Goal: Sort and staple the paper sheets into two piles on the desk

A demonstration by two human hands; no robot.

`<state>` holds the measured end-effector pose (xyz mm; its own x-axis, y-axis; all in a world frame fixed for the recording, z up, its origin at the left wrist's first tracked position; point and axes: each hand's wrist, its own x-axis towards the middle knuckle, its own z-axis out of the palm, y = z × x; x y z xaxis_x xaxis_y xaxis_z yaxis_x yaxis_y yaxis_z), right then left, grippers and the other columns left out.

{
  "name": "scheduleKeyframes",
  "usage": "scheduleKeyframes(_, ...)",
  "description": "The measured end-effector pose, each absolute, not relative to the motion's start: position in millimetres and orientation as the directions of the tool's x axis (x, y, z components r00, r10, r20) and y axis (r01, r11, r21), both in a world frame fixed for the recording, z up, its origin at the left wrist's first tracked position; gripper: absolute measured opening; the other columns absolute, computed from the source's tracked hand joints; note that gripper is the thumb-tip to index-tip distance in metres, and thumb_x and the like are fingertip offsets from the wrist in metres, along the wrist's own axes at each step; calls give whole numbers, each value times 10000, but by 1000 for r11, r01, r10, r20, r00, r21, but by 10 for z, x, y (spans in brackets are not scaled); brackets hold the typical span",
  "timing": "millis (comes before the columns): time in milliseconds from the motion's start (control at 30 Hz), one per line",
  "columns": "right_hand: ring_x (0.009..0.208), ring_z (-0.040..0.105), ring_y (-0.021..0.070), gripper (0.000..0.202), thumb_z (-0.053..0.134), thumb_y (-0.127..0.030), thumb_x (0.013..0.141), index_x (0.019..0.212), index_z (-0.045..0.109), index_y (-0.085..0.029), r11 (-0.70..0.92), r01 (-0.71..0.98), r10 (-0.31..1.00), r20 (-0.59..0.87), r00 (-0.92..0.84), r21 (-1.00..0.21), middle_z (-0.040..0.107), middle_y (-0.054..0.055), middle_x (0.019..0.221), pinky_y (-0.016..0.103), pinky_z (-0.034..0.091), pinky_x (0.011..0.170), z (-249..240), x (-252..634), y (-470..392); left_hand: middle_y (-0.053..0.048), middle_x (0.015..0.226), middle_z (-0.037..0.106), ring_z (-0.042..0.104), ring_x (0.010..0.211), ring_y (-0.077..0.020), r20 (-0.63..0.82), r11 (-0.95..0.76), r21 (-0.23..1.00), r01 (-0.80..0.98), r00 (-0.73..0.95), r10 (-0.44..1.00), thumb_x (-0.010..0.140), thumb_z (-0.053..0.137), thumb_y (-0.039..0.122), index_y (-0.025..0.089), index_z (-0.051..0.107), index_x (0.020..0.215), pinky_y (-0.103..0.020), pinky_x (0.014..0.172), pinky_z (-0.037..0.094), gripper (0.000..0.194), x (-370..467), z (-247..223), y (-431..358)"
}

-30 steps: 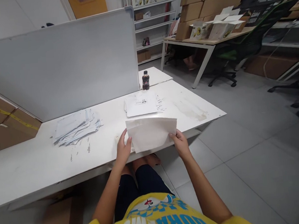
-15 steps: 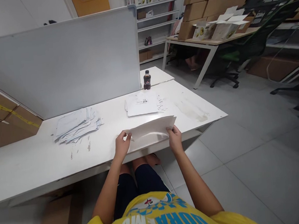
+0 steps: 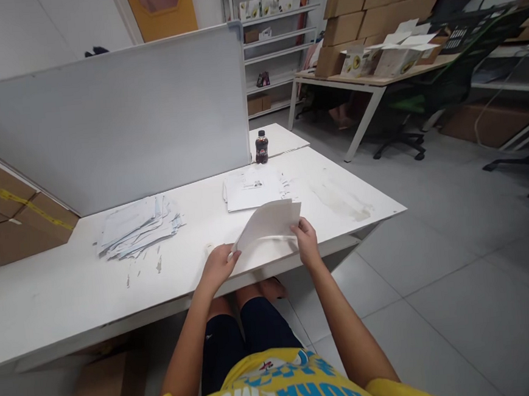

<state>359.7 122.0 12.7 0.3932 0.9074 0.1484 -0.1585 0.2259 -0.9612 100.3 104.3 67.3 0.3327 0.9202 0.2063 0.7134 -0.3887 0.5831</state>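
Between my two hands a sheet of white paper (image 3: 269, 221) is held up, bowed and tilted, over the front edge of the white table (image 3: 203, 227). My left hand (image 3: 221, 263) pinches its lower left corner, and my right hand (image 3: 305, 237) grips its right edge. It may be more than one layer; I cannot tell. Just beyond it lies a stack of white papers (image 3: 250, 193) with a small dark print on top. Farther left is a looser, uneven pile of papers (image 3: 133, 225).
A whiteboard (image 3: 116, 124) stands along the table's back edge, with a cola bottle (image 3: 262, 147) by its right end. Cardboard boxes (image 3: 24, 229) stand at the left. Another desk (image 3: 360, 82) carries boxes, near an office chair (image 3: 413, 104).
The left end of the paper has dipped and the sheet bows more, now slanting up to the right. My left hand has lowered and turned; my right hand keeps its grip.
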Motion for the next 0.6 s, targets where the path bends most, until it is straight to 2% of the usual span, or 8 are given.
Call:
scheduleKeyframes(200,912,596,237,246,623,-385,670,865,637,-236,94,-155,979,63,196,-983,687,21,898,353,449,848,150,3584,1315,-80,864,709,661,866,-260,165,-396,550,736,369,915,910,488,413,189,680,885,-365,814,502,296,1086,810,1044)
scheduleKeyframes(333,901,603,242,242,626,-408,674,849,648,-242,84,-160,983,56,176,-984,697,12,881,353,455,836,186,3572,1209,-99,871,708,665,838,-262,118,-299,634,713,293,949,903,480,448,164,679,899,-378,787,515,346,1073,821,943)
scheduleKeyframes(400,897,607,257,252,646,-417,669,846,656,-238,41,-144,991,22,131,-989,703,17,871,358,463,816,222,3591,1068,-109,942,715,666,905,-267,161,-282,706,650,241,957,889,500,469,156,681,972,-387,829,514,371,1041,797,807)
scheduleKeyframes(500,970,611,283,292,668,-421,689,919,677,-243,-32,-149,999,-36,25,-988,717,31,973,370,468,845,268,3628,786,-108,984,721,664,937,-261,229,-226,834,504,57,972,879,510,483,146,679,1023,-368,827,518,404,998,706,506)
scheduleKeyframes(600,1043,608,292,355,699,-404,698,1024,687,-265,-126,-207,991,-113,-73,-970,710,34,1095,384,460,905,239,3606,499,-90,892,724,661,829,-241,176,-93,921,379,-192,966,865,518,516,135,680,961,-330,723,519,425,977,538,177)
